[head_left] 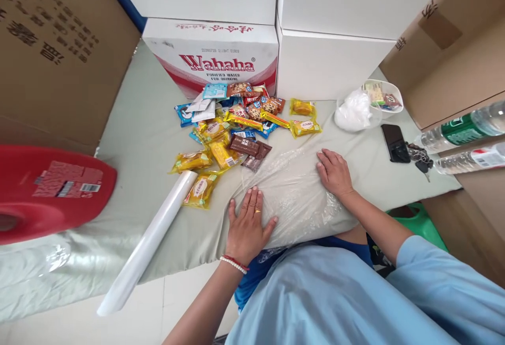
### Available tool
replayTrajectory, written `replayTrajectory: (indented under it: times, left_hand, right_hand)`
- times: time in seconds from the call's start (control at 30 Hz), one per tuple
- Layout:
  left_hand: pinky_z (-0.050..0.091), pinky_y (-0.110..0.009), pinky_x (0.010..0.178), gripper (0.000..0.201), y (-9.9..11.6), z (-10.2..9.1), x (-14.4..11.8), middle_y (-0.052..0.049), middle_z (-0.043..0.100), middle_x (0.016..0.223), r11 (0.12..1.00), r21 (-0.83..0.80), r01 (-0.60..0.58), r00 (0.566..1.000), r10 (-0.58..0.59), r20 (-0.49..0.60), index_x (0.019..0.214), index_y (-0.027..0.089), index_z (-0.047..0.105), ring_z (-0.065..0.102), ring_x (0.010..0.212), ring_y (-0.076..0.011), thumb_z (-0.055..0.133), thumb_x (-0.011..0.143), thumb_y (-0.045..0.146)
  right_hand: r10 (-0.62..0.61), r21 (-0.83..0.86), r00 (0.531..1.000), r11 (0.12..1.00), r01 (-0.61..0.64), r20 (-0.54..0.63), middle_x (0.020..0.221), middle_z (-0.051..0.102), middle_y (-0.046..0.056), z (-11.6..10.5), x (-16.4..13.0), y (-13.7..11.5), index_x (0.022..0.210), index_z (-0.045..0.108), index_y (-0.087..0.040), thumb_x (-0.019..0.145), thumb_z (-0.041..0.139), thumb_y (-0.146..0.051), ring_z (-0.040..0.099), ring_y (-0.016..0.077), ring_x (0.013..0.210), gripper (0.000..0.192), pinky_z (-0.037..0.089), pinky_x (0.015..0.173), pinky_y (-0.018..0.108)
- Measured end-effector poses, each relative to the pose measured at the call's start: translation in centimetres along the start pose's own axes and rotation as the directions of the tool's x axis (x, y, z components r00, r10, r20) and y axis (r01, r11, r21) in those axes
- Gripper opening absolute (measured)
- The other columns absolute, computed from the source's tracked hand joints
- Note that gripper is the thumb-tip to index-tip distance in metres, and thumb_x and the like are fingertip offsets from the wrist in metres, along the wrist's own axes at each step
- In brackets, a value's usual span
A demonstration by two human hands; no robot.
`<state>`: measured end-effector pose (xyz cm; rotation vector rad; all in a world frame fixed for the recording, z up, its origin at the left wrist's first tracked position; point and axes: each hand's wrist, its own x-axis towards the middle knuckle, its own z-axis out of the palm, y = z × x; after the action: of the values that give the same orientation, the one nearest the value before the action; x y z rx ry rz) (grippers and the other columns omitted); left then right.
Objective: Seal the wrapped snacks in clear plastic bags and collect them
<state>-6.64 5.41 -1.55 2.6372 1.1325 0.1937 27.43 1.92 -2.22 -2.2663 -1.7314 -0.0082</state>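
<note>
So, left to right: red container (47, 190) at the table edge, then a white film roll (148, 242) lying diagonally, snack packets (236, 129) heaped behind it. Left hand (248, 224) flat on the clear plastic bag (294, 192), fingers spread; right hand (334, 172) flat on its far side, fingers together. Phone (394, 142), keys and bottles (461, 134) right.
</note>
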Motion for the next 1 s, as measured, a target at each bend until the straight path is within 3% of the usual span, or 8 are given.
replayTrajectory:
  times: [0.23,0.4,0.53,0.67,0.77,0.87,0.93,1.0]
  left_hand:
    - [0.019,-0.062,0.128,0.071,0.6,-0.6,0.0,-0.018,0.036,0.168,0.999,0.026,0.03,0.999,-0.029,-0.041,0.164,0.015,0.033,0.037,0.155,-0.0348,0.044,0.104,0.05]
    - [0.014,-0.057,0.131,0.069,0.9,-0.3,-0.1,-0.017,0.037,0.168,0.998,0.031,0.054,0.996,-0.051,-0.068,0.163,0.016,0.036,0.035,0.157,-0.0302,0.042,0.105,0.053]
    - [0.012,-0.058,0.131,0.071,0.6,-0.2,-0.3,-0.018,0.039,0.167,0.998,0.05,0.044,0.998,-0.042,-0.036,0.164,0.016,0.034,0.037,0.156,-0.0295,0.042,0.105,0.055]
    - [0.006,-0.058,0.131,0.071,0.4,-0.1,-0.3,-0.016,0.039,0.167,0.999,0.044,-0.027,0.999,0.026,0.034,0.164,0.017,0.034,0.036,0.157,-0.0274,0.04,0.105,0.057]
    - [0.002,-0.057,0.13,0.072,0.3,0.0,-0.4,-0.016,0.04,0.167,0.999,0.031,-0.042,0.998,0.04,0.045,0.164,0.018,0.032,0.035,0.157,-0.0268,0.039,0.105,0.058]
    - [0.0,-0.057,0.13,0.071,0.3,0.0,-0.3,-0.016,0.04,0.167,1.0,-0.004,-0.03,0.999,0.03,0.026,0.164,0.019,0.032,0.035,0.157,-0.0265,0.038,0.105,0.058]
    - [0.0,-0.056,0.13,0.071,0.2,0.1,-0.3,-0.016,0.04,0.167,0.999,-0.027,-0.033,0.999,0.033,0.014,0.164,0.019,0.033,0.035,0.157,-0.0261,0.037,0.105,0.058]
    - [0.001,-0.056,0.13,0.07,0.1,0.1,-0.3,-0.015,0.041,0.167,0.999,-0.035,-0.035,0.999,0.035,0.006,0.164,0.02,0.032,0.035,0.157,-0.0259,0.037,0.105,0.058]
  right_hand:
    - [-0.006,0.113,0.995,0.993,0.017,-0.1,0.142,0.063,0.016,0.4,-0.5,1.5,0.133,0.071,-0.02,0.105,0.039,-0.04,0.054,0.034,0.129,0.047,0.044,0.111,0.055]
    - [-0.101,0.196,0.968,0.969,0.148,-0.228,0.126,0.068,0.017,-0.9,4.5,0.0,0.12,0.074,-0.02,0.103,0.044,-0.038,0.058,0.0344,0.12,0.039,0.045,0.107,0.053]
    - [-0.346,0.318,0.938,0.888,0.331,-0.009,0.114,0.073,0.013,-0.6,11.0,-7.5,0.118,0.073,-0.021,0.105,0.041,-0.035,0.062,0.0306,0.109,0.037,0.047,0.102,0.046]
    - [-0.398,0.318,0.902,0.888,0.333,0.166,0.129,0.066,0.018,1.6,15.1,-14.8,0.138,0.063,-0.016,0.096,0.063,-0.05,0.056,0.0353,0.121,0.055,0.048,0.099,0.045]
    - [-0.419,0.272,0.879,0.894,0.356,0.226,0.128,0.065,0.018,2.5,16.5,-15.9,0.137,0.064,-0.014,0.09,0.072,-0.044,0.055,0.0353,0.122,0.056,0.048,0.1,0.043]
    - [-0.426,0.249,0.872,0.896,0.368,0.242,0.122,0.066,0.017,2.0,17.6,-14.2,0.136,0.066,-0.015,0.089,0.072,-0.039,0.058,0.0335,0.116,0.053,0.047,0.1,0.043]
    - [-0.515,0.246,0.819,0.853,0.46,0.255,0.124,0.066,0.016,1.3,18.2,-13.1,0.139,0.065,-0.015,0.088,0.073,-0.038,0.058,0.0329,0.116,0.057,0.047,0.102,0.043]
    - [-0.663,0.246,0.685,0.748,0.617,0.302,0.129,0.065,0.015,0.7,18.5,-12.8,0.141,0.064,-0.018,0.087,0.074,-0.034,0.057,0.0326,0.12,0.057,0.044,0.105,0.042]
